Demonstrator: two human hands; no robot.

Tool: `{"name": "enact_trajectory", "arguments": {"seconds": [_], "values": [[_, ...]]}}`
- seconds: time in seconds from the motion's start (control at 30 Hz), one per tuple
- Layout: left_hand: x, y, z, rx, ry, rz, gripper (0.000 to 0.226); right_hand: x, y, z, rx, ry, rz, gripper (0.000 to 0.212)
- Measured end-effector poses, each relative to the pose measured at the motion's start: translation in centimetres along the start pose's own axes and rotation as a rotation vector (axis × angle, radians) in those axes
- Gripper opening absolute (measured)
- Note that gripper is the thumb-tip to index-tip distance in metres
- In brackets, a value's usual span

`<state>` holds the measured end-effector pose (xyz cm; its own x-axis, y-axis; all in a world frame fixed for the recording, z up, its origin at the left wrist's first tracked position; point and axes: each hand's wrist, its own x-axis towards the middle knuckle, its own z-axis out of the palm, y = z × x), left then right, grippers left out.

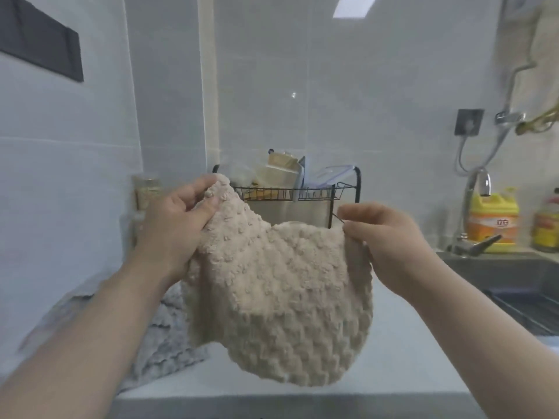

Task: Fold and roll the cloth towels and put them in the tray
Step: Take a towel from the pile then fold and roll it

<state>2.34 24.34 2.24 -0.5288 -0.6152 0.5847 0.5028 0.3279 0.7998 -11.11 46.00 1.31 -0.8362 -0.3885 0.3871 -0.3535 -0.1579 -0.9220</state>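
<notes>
Head view, nearest first: held up in the air over the counter, a beige towel, sagging in the middle, lower edge hanging just above the surface. Gripped at the upper left corner by the left hand, thumb and curled fingers closed over the nubby cloth. Pinched at the upper right corner by the right hand, fingers curled round the edge. Below the left forearm, lying on the counter, a grey towel, partly hidden. Farther back, against the tiled wall, a black wire rack stuffed with containers. Left of it, a blurred jar. To the right, a sink, tap and yellow bottle.
</notes>
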Motion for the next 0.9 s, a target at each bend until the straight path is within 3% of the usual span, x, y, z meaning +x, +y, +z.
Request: {"name": "enact_trajectory", "arguments": {"seconds": [0.1,0.2,0.3,0.37,0.43,0.53,0.6,0.7,0.8,0.9], "values": [[0.1,-2.1,0.8,0.167,-0.071,-0.084,0.033,-0.5,0.9,-2.4,-0.172,0.098,0.0,0.029],[0.3,-6.4,1.7,0.512,-0.124,-0.157,0.044,0.7,4.5,-3.7,-0.496,0.161,-0.015,0.033],[0.3,-12.3,3.1,0.798,-0.3,-0.207,0.054,2.5,10.2,-4.0,-0.703,0.137,0.053,0.034],[-0.1,-16.0,4.0,0.916,-0.44,-0.279,0.058,3.7,14.5,-4.1,-0.806,0.045,0.146,0.038],[-0.7,-18.8,4.5,1.045,-0.502,-0.323,0.061,4.2,18.2,-4.0,-1.006,-0.152,0.229,0.038],[-1.9,-19.9,4.8,1.209,-0.561,-0.205,0.059,3.9,21.0,-3.8,-1.381,-0.313,0.176,0.036],[-2.9,-19.9,4.8,1.133,-0.724,-0.164,0.056,3.2,20.9,-3.7,-1.363,-0.342,0.062,0.024],[-4.4,-19.9,3.8,1.194,-1.01,-0.143,0.067,1.7,20.0,-3.6,-1.197,-0.546,0.08,0.023],[-4.8,-20.9,2.4,1.277,-1.137,-0.11,0.081,0.9,20.4,-4.3,-1.339,-0.67,0.06,0.059],[-4.1,-21.9,2.2,1.314,-1.155,-0.12,0.082,1.3,20.7,-4.5,-1.355,-0.662,0.079,0.093]]}}
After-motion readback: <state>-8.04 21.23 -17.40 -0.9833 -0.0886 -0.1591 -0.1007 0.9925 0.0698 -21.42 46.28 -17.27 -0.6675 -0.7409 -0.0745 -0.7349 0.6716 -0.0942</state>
